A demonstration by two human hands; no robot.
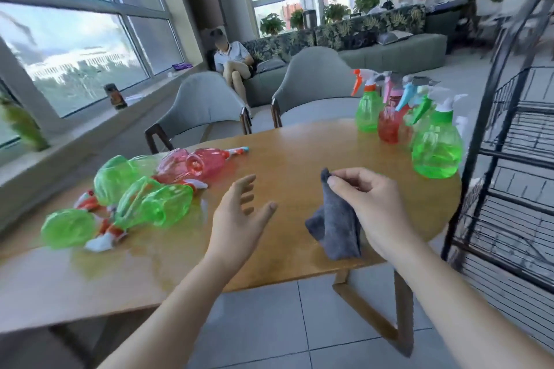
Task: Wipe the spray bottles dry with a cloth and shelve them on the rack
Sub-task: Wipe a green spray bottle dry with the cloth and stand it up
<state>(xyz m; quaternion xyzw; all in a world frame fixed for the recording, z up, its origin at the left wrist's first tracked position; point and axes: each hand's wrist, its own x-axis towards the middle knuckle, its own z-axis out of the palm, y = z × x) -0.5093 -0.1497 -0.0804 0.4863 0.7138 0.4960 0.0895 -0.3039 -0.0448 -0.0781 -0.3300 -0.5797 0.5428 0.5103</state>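
Observation:
Several green and red spray bottles [150,201] lie on their sides in a pile at the left of the wooden table [299,153]. Several more bottles stand upright at the far right corner, the nearest a green one [436,147]. My right hand [368,207] pinches a grey cloth [337,225] that hangs down onto the table top. My left hand [239,219] hovers empty over the table with its fingers spread, just right of the lying pile. A black wire rack [515,165] stands on the floor at the table's right end.
Two grey chairs [204,108] stand at the table's far side. A person sits on a sofa [389,48] beyond them. A window ledge with a dark jar [115,96] runs along the left. Tiled floor lies below the table's near edge.

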